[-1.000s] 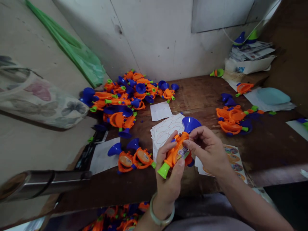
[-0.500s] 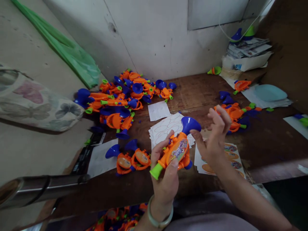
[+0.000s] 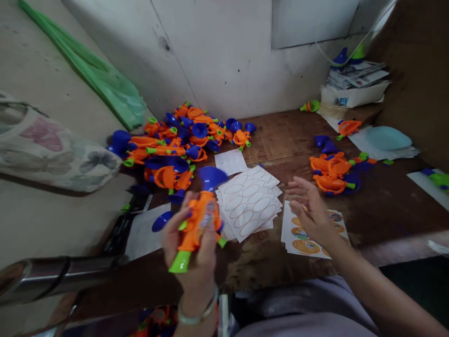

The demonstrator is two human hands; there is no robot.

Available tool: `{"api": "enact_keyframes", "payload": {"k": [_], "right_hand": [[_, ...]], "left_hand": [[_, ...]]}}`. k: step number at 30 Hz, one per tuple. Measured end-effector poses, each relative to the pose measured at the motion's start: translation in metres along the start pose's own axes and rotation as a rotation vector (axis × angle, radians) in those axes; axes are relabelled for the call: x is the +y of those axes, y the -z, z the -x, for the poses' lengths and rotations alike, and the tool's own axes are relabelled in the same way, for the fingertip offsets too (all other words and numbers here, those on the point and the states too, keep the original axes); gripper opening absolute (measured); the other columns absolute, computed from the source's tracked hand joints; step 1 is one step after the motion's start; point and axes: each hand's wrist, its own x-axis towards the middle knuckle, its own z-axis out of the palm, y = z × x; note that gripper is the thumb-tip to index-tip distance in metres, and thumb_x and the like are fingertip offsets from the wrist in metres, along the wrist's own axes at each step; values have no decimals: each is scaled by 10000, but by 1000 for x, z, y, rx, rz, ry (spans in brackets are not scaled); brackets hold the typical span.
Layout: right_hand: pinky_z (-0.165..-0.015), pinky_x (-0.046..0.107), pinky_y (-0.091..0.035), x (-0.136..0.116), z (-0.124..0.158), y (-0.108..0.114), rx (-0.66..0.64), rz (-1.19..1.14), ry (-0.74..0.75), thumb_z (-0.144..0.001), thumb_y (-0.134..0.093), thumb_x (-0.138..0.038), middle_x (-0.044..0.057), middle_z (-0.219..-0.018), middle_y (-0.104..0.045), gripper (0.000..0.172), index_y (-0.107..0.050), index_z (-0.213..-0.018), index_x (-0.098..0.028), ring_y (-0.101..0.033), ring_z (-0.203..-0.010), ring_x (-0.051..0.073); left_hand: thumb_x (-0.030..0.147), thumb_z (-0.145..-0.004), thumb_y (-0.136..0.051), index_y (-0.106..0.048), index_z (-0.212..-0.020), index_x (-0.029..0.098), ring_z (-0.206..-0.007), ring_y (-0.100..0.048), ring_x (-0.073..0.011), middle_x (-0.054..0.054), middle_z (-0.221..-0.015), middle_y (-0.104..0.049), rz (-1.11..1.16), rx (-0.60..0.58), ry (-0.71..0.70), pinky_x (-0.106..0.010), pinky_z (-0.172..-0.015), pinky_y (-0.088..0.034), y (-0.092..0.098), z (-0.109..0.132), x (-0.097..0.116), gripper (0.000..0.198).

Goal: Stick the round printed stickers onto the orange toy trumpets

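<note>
My left hand (image 3: 191,248) is closed around an orange toy trumpet (image 3: 198,220) with a blue bell and a green mouthpiece. It holds the toy above the table's near left part, blurred by motion. My right hand (image 3: 308,208) is open with fingers spread, hovering over a sheet of round colour stickers (image 3: 303,243). A stack of used sticker sheets with empty ovals (image 3: 250,201) lies between the two hands.
A large pile of orange and blue trumpets (image 3: 175,145) lies at the back left, and a smaller group (image 3: 331,171) at the right. A metal tube (image 3: 56,274) crosses the lower left. Papers and a box (image 3: 354,86) sit in the far right corner.
My left hand has carried the trumpet to the left, away from the middle. My right hand let go of it and dropped onto the colour sticker sheet.
</note>
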Motion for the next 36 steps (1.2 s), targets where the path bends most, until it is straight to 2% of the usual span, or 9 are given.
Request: {"api": "enact_keyframes", "payload": {"k": [4,8,12,16,20,25,29,32,36], "right_hand": [[-950,504,-663,25,42,52,-498,437,129,-1053,-639,-334,137,-1304,-761,346,-639,-1395,-284,-751,-1197,328],[-912,550,-656,45,90,76,-598,809,308,-925,-744,-275,164,-1283,-778,434,-696,-1355,-242,-737,-1197,403],[-872,470,-661,57,114,77,-585,934,399,-901,-704,-128,134,-1178,-802,393,-711,-1286,-202,-756,-1103,351],[-895,412,-660,54,113,80,-587,954,468,-883,-606,5,113,-1172,-816,483,-705,-1313,-192,-756,-1114,303],[-907,424,-676,48,113,87,-615,901,558,-930,-625,-114,143,-1258,-816,411,-703,-1333,-137,-756,-1157,318],[-892,407,-686,38,126,99,-573,845,544,-850,-571,-24,128,-1336,-807,518,-704,-1330,-164,-763,-1214,305],[-876,360,-695,23,129,110,-613,741,527,-829,-505,49,82,-1151,-859,525,-731,-1248,-172,-812,-1103,263],[-827,313,-701,18,123,117,-599,630,477,-898,-473,38,78,-1032,-866,433,-751,-1151,-178,-837,-944,221],[-842,287,-709,17,108,123,-339,538,492,-1006,-433,26,70,-997,-870,414,-762,-1148,-181,-844,-922,189]], "left_hand": [[123,-950,-730,-621,-1450,206,-1521,-579,-378,-192,-1624,-598,-543,-194,-288,-585,-1279,-476,63,-27,-41,519],[152,-989,-631,-491,-1582,181,-1677,-295,-460,-258,-1773,-351,-861,-558,-345,-662,-1299,-405,107,-31,-84,611],[102,-939,-552,-400,-1643,82,-1674,-252,-513,-338,-1812,-150,-1002,-807,-264,-662,-1248,-456,120,-34,-97,720],[129,-912,-574,-415,-1679,115,-1675,-229,-532,-299,-1830,-155,-1237,-977,-188,-676,-1123,-547,120,-45,-86,783],[65,-864,-561,-478,-1657,82,-1670,-235,-538,-297,-1811,-234,-1364,-1027,-183,-681,-1101,-539,120,-44,-68,798],[98,-984,-474,-589,-1577,111,-1669,-271,-512,-263,-1779,-354,-1266,-825,-236,-721,-1149,-494,108,-24,-45,604],[280,-1050,-569,-693,-1454,198,-1540,-555,-397,-188,-1631,-606,-764,-779,-167,-552,-1190,-541,75,6,-26,431],[381,-1039,-632,-734,-1385,251,-1215,-793,-289,-114,-1335,-815,-402,-830,186,-405,-1050,-631,37,34,-18,383],[686,-928,-718,-751,-1287,175,-985,-820,-292,-151,-1154,-845,-28,-749,858,-379,-840,-655,-15,55,-21,625]]}}
